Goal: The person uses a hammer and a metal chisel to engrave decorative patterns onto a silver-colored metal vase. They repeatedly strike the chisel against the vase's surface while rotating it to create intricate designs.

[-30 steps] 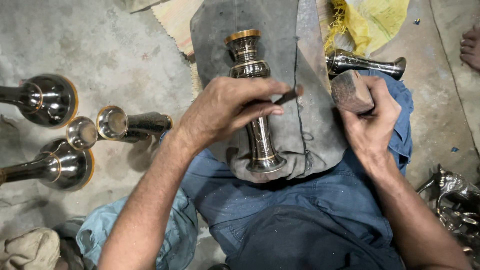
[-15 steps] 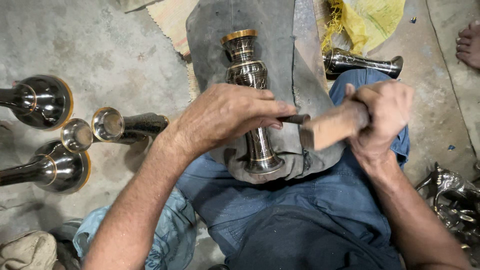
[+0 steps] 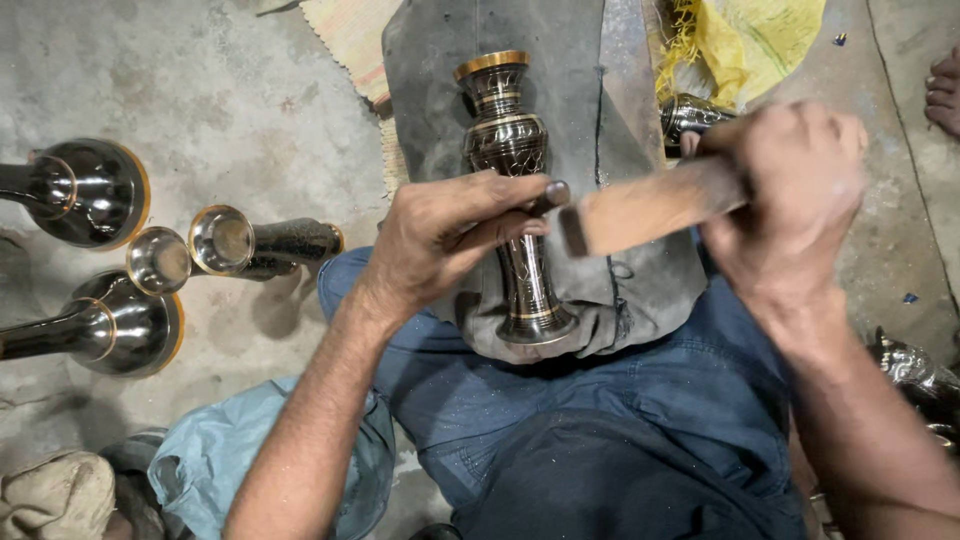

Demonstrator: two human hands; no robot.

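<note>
From up here I see the dark engraved vase (image 3: 512, 190) lying lengthwise on a grey pad (image 3: 560, 80) across my lap, its gold-rimmed mouth pointing away from me and its foot toward my jeans (image 3: 620, 400). The pad's far end runs off the top of the view; its near edge sags over my thighs just past the foot.

To the left is open concrete floor (image 3: 230, 110), with room between the pad and the metalware further out. There, two large round-bellied vessels (image 3: 85, 190) lie on their sides at the left border, and a small cup (image 3: 158, 260) and a slim dark vase (image 3: 260, 242) lie nearer, touching or nearly so. A pale blue cloth (image 3: 230, 460) sits by my left knee. To the right it is tighter: a yellow bag (image 3: 750, 45) and another dark vase (image 3: 690, 115) lie just beyond the pad, and shiny metal pieces (image 3: 915, 370) crowd the right border.

My left hand (image 3: 450, 240) is over the vase's narrow stem, grip clenched on a thin dark tool (image 3: 552, 195) whose end shows beyond the thumb. My right hand (image 3: 790, 190), blurred, has its grip clenched on a wooden mallet (image 3: 650, 205), whose head end is just beside the tool's end, above the vase stem.
</note>
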